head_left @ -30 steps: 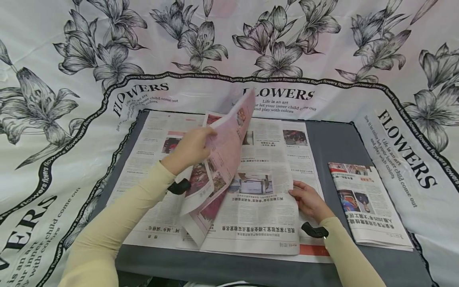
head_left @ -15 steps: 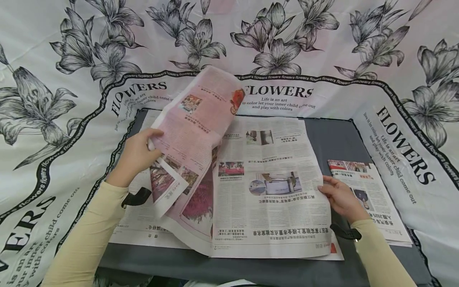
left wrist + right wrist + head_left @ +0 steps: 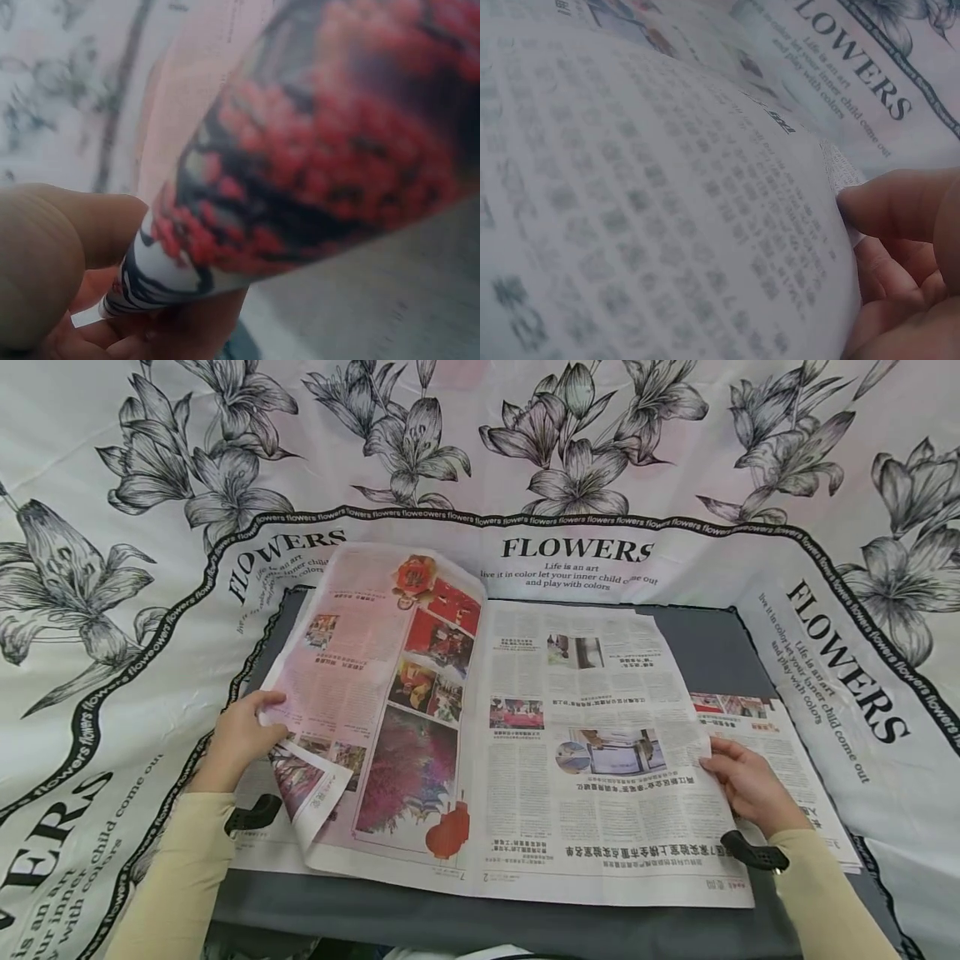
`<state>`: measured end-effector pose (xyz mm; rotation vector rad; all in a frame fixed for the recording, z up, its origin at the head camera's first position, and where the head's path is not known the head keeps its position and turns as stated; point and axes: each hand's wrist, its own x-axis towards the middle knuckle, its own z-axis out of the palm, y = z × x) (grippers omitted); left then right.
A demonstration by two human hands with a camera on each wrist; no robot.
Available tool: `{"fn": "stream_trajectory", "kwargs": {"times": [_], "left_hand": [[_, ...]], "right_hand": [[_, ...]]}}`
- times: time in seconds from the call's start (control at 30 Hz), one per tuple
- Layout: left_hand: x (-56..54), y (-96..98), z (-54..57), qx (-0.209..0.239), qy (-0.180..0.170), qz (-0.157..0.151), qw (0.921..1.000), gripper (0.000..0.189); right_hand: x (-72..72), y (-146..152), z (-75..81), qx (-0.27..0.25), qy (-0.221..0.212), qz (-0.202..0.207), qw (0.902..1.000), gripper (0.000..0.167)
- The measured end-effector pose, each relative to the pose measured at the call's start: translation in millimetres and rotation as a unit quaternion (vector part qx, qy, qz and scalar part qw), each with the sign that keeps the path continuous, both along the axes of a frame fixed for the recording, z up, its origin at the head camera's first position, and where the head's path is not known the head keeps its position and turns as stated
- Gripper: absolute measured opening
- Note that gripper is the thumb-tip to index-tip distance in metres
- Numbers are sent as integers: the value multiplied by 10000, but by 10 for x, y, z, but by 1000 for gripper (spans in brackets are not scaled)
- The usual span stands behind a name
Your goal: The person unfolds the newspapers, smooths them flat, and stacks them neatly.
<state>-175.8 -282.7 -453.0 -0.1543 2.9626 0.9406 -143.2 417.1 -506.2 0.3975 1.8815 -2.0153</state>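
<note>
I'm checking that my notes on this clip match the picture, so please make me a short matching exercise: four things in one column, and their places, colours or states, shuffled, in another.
Column one
1. left hand
2. folded newspaper
3. tabletop
4. right hand

Column two
A. plain grey
B. pinches the right edge of the mostly white page
C. pinches the left edge of the pink page
D. lies at the right, partly hidden in the head view

Right pairs: 1-C, 2-D, 3-A, 4-B
</note>
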Motion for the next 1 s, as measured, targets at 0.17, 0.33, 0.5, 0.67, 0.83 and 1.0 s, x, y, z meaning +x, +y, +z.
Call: {"fn": "stream_trajectory", "kwargs": {"times": [0.17, 0.33, 0.5, 0.67, 0.83, 1.0], "left_hand": [[16, -190, -225, -26, -394, 148, 9991, 57], [-8, -322, -361, 42, -958, 120, 9953, 62], [-37, -434, -446, 438, -1460, 99, 9883, 61], [-65, -549, -475, 589, -1835, -93, 9812, 58], [-125, -641, -469, 86, -1758, -415, 9835, 59], [-188, -742, -489, -100, -1836, -764, 9800, 58]], "right_hand": [[-16, -7, -128, 161, -238, -114, 9995, 28], [-27, -51, -212, 439, -235, -15, 9988, 34], [-64, -121, -196, 854, -237, 257, 9957, 72], [-94, -169, -174, 1155, -266, 353, 9923, 78], [-92, -186, -184, 1387, -278, 390, 9892, 74], [-95, -207, -193, 1577, -253, 536, 9857, 71]]}}
